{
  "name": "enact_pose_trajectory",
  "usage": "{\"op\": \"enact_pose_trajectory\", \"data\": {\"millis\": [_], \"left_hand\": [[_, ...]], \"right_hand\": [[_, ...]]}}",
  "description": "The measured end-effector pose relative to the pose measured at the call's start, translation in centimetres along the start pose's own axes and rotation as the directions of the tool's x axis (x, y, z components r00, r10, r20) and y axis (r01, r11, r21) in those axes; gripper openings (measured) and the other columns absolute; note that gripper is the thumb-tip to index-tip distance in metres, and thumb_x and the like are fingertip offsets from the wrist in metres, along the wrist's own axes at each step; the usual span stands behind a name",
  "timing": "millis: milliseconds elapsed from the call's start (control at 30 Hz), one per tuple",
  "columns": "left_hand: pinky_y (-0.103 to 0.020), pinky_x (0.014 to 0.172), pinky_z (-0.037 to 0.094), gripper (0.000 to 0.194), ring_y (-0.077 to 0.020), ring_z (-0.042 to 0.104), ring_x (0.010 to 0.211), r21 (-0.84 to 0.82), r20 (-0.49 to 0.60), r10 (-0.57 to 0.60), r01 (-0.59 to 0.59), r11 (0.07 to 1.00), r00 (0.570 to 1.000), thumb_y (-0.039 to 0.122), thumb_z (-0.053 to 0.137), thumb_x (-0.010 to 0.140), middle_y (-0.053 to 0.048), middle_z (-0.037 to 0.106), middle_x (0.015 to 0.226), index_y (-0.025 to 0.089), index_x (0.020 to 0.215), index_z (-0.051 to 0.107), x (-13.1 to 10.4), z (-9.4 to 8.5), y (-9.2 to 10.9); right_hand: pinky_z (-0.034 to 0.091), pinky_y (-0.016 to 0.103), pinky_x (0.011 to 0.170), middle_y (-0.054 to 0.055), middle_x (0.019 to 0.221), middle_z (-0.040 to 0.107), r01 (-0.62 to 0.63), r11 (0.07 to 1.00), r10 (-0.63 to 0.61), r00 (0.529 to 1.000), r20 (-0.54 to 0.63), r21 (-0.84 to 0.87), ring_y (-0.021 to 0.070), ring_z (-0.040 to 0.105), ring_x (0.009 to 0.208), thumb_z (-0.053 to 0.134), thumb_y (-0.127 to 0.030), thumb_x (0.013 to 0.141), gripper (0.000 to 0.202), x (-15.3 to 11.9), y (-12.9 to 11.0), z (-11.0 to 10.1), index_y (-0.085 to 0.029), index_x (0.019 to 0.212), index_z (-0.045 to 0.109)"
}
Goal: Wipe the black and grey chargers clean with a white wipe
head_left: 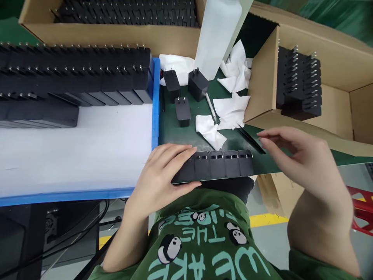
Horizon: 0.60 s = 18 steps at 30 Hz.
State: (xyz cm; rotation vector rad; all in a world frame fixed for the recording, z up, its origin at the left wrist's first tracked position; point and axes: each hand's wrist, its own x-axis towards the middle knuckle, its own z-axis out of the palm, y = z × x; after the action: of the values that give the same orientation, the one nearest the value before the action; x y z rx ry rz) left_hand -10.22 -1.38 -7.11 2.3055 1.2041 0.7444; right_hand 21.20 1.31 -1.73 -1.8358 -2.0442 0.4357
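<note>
A row of several black power adapters with metal prongs stands side by side along the table's front edge. My left hand is closed around the row's left end, thumb on the near side and fingers on the far side. It partly covers the leftmost adapter. Beyond the row's right end, my right hand hovers with thumb and fingers curved and apart, nothing between them. A thin black stick-like tool lies just left of its fingertips. Three loose adapters, one of them a black plug adapter, stand farther back.
A blue-rimmed tray at left holds rows of adapters. Behind it is a cardboard box full of them. Another box at right holds a block of adapters. White wipes, a white pen-like tool and a tall white container occupy the middle.
</note>
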Motion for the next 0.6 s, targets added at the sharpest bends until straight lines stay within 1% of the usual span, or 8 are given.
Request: {"op": "enact_pose_trajectory", "data": {"millis": [67,133,233,300,367,467,533,600], "left_hand": [[-0.043,0.108,0.042,0.06,-0.0265,0.054,0.124,0.012,0.008,-0.001,0.001,1.0,1.0,0.036,0.074,0.087,-0.01,0.061,0.134,0.02,0.139,0.049,-0.1,0.0,0.0],[-0.042,0.106,0.043,0.061,-0.0264,0.054,0.124,0.03,0.018,-0.007,0.007,1.0,1.0,0.038,0.074,0.087,-0.009,0.06,0.134,0.021,0.141,0.048,-0.2,0.0,0.1],[-0.04,0.103,0.045,0.066,-0.0263,0.054,0.123,0.054,0.025,-0.024,0.022,0.998,0.999,0.044,0.072,0.087,-0.009,0.06,0.134,0.023,0.144,0.044,-0.3,-0.1,0.0],[-0.041,0.103,0.046,0.069,-0.0266,0.054,0.123,0.053,0.016,-0.037,0.036,0.998,0.999,0.047,0.072,0.087,-0.008,0.059,0.135,0.024,0.145,0.042,-0.3,-0.2,0.0],[-0.042,0.103,0.046,0.071,-0.0269,0.053,0.124,0.037,0.001,-0.053,0.053,0.998,0.999,0.048,0.072,0.086,-0.008,0.058,0.136,0.025,0.146,0.04,-0.3,-0.2,0.1],[-0.044,0.104,0.048,0.075,-0.0278,0.054,0.125,0.01,-0.037,-0.071,0.072,0.997,0.997,0.049,0.074,0.084,-0.009,0.058,0.137,0.027,0.147,0.038,-0.6,0.1,0.1],[-0.046,0.104,0.049,0.079,-0.0291,0.055,0.125,0.003,-0.063,-0.077,0.077,0.997,0.995,0.05,0.075,0.082,-0.009,0.058,0.137,0.028,0.147,0.037,-0.9,0.2,0.2],[-0.045,0.102,0.053,0.078,-0.0291,0.056,0.126,-0.022,-0.109,-0.094,0.092,0.996,0.99,0.052,0.074,0.082,-0.009,0.057,0.139,0.03,0.147,0.037,-1.4,0.0,0.3]], "right_hand": [[0.055,0.03,0.068,0.003,0.099,0.075,-0.034,0.998,0.036,0.998,-0.041,0.06,0.0173,0.071,0.087,0.059,-0.034,0.094,0.013,-0.6,0.3,0.1,-0.032,0.103,0.068],[0.057,0.031,0.072,0.005,0.101,0.075,0.006,0.997,-0.004,1.0,-0.019,0.083,0.0177,0.072,0.086,0.056,-0.032,0.095,0.017,0.6,-0.2,0.2,-0.029,0.107,0.068],[0.057,0.035,0.076,0.008,0.098,0.075,0.113,0.994,-0.113,0.988,0.11,0.007,0.0194,0.071,0.077,0.05,-0.021,0.096,0.023,4.8,-1.8,0.6,-0.02,0.11,0.068],[0.054,0.038,0.075,0.011,0.092,0.074,0.168,0.984,-0.153,0.969,0.193,-0.065,0.0233,0.07,0.077,0.052,-0.014,0.092,0.02,7.8,-3.1,1.3,-0.016,0.101,0.07],[0.05,0.036,0.069,0.011,0.083,0.072,0.22,0.97,-0.185,0.944,0.272,-0.102,0.0255,0.068,0.076,0.057,-0.015,0.089,0.014,9.7,-4.5,2.7,-0.015,0.085,0.07],[0.043,0.03,0.058,0.008,0.075,0.071,0.312,0.945,-0.256,0.889,0.379,-0.093,0.0231,0.065,0.068,0.074,-0.026,0.081,0.01,10.1,-6.3,5.0,-0.017,0.082,0.071],[0.039,0.026,0.055,0.005,0.074,0.071,0.369,0.926,-0.312,0.87,0.383,-0.084,0.0205,0.065,0.066,0.08,-0.02,0.072,0.014,9.5,-6.9,5.8,-0.018,0.084,0.072],[0.039,0.023,0.055,0.001,0.071,0.07,0.412,0.907,-0.365,0.872,0.327,-0.086,0.0165,0.064,0.064,0.074,-0.01,0.072,0.012,9.5,-6.7,5.3,-0.02,0.078,0.071]]}}
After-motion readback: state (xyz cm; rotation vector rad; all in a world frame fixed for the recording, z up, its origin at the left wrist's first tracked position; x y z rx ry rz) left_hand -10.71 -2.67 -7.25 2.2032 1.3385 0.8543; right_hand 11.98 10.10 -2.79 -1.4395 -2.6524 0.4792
